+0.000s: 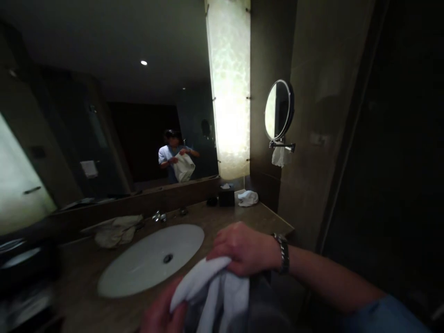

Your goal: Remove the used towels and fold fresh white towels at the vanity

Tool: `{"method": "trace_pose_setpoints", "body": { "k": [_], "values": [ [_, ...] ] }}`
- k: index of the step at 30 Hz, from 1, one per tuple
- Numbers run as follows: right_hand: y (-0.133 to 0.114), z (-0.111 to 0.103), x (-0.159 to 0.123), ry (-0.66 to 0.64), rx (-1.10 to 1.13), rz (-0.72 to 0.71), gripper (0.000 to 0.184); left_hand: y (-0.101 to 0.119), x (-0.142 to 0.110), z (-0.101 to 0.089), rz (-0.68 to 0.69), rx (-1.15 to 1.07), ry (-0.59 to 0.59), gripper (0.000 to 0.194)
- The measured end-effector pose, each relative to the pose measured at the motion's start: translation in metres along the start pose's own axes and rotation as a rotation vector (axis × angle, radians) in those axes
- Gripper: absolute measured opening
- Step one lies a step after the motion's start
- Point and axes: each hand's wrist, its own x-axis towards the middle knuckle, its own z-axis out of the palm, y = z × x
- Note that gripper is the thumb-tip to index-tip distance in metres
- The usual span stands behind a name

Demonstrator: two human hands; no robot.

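Observation:
A white towel (222, 296) hangs bunched between my hands at the bottom of the head view. My right hand (243, 249), with a metal watch at the wrist, is closed over the towel's top fold. My left hand (161, 314) grips the towel's lower left edge, partly cut off by the frame. Both hands are held in front of a brown counter (86, 273) with an oval white sink (152, 259). The wall mirror (121, 115) reflects a person in a light blue shirt holding the same white towel.
A crumpled towel (116, 229) lies left of the tap (159, 216). A black tissue box (226, 195) and a folded white cloth (248, 198) sit at the counter's back right. A round mirror (279, 111) is mounted on the right wall beside a lit panel (229, 88).

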Motion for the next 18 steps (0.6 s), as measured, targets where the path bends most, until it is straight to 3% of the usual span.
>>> {"method": "trace_pose_setpoints", "body": {
  "k": [3, 5, 8, 11, 14, 16, 18],
  "values": [
    [-0.034, 0.037, 0.013, 0.044, 0.090, 0.164, 0.015, 0.019, -0.031, -0.050, 0.098, 0.253, 0.019, 0.029],
    [-0.062, 0.053, 0.028, 0.182, 0.219, 0.225, 0.017, 0.017, -0.061, -0.070, 0.124, 0.350, 0.016, 0.039],
    [-0.101, 0.049, 0.053, 0.421, 0.378, 0.191, 0.021, -0.008, -0.111, -0.091, 0.089, 0.412, 0.007, 0.053],
    [-0.113, 0.031, 0.068, 0.546, 0.398, 0.171, 0.022, -0.034, -0.147, -0.123, -0.102, 0.238, 0.114, 0.035],
    [-0.113, 0.036, 0.063, 0.580, 0.260, 0.319, 0.012, -0.034, -0.153, -0.161, -0.221, 0.070, 0.250, 0.025],
    [-0.130, 0.063, 0.049, 0.577, 0.211, 0.436, 0.012, -0.017, -0.147, -0.173, -0.238, 0.036, 0.325, 0.030],
    [-0.166, 0.105, 0.032, 0.452, 0.409, 0.464, 0.019, 0.009, -0.145, -0.165, -0.234, 0.008, 0.378, 0.031]
  ]
}}
